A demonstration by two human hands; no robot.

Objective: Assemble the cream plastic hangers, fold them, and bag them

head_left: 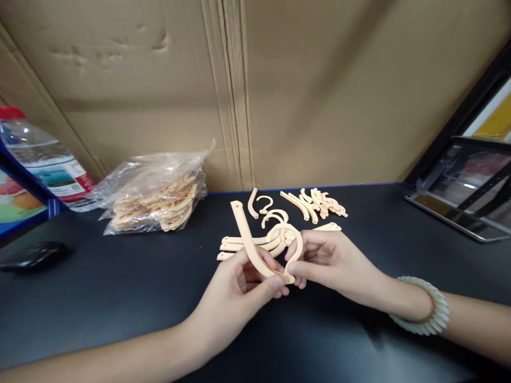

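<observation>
My left hand [243, 290] is closed on a long curved beige plastic arm [248, 239] that slants up and to the left. My right hand [331, 263] pinches a beige hook piece [294, 244] whose lower end meets the arm's lower end between my fingertips. Both hands hover just above a black table [120, 298]. Right behind them lies a small pile of similar beige arms [247, 246]. Farther back lie loose hooks [265, 205] and a cluster of small curved parts [319, 204].
A clear plastic bag of beige parts [155, 201] sits at the back left. A water bottle [43, 159] lies at the far left, with a dark mouse [34, 255] in front. A tablet [463, 186] leans at the right. Cardboard [255, 90] walls the back. A pale bracelet [425, 314] rings my right wrist.
</observation>
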